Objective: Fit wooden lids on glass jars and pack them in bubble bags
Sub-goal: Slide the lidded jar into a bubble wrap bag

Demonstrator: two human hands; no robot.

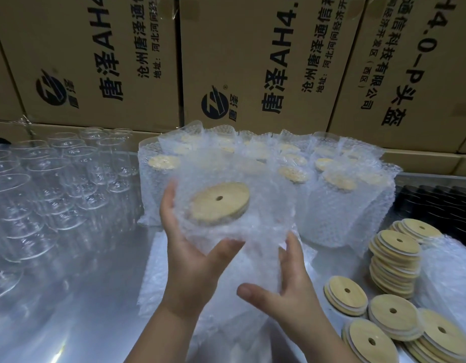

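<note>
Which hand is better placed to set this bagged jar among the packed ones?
Probably left. The left hand has its grip round the bagged jar below the wooden lid; the right hand only touches it lower down. The packed jars stand just behind.

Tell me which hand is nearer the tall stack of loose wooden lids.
Right. The right hand sits just left of the stack of lids, under the bagged jar; the left hand cups that jar's left side, farther away.
</note>
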